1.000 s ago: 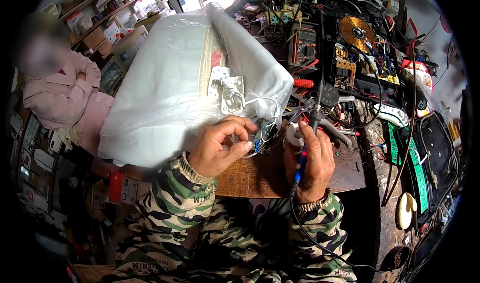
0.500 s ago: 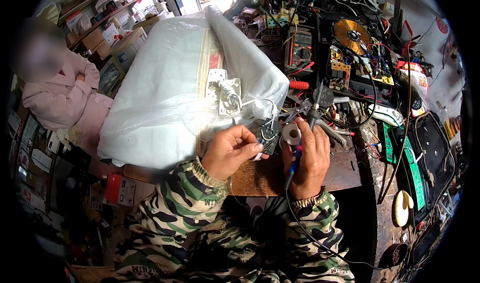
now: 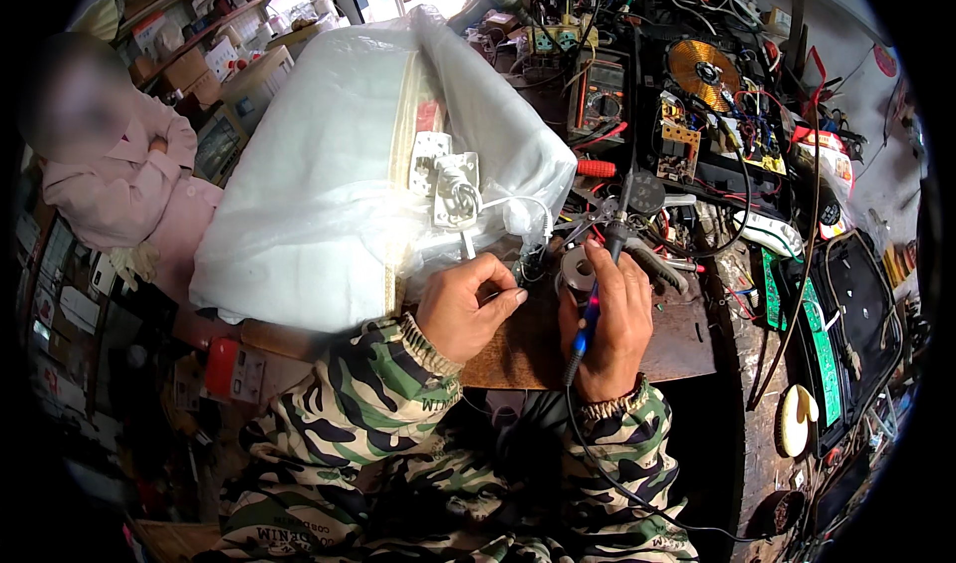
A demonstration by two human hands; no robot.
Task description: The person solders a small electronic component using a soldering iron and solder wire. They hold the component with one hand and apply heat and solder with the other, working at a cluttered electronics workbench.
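Observation:
My right hand [image 3: 615, 334] is closed round a soldering iron [image 3: 588, 329] with a blue handle; its cable runs down past my sleeve. The same hand also has a solder spool [image 3: 578, 267] between thumb and fingers. My left hand [image 3: 468, 309] is pinched shut at the edge of a small dark circuit board [image 3: 533, 264], which is mostly hidden behind the fingers. A white cord [image 3: 543, 210] leads from near the board to a white power strip [image 3: 456, 193] with a coiled cable, lying on a plastic-wrapped bundle [image 3: 309, 185].
A multimeter [image 3: 600, 100] and an opened appliance with a copper coil [image 3: 700, 65] lie at the back right. Pliers and a red-handled tool [image 3: 596, 169] lie beyond my right hand. Green boards [image 3: 819, 354] are at the right. A person in pink [image 3: 119, 175] stands at the left, arms folded.
My left hand has turned and the small circuit board has tilted, so less of it shows. My right hand has shifted only slightly, still holding the iron and spool.

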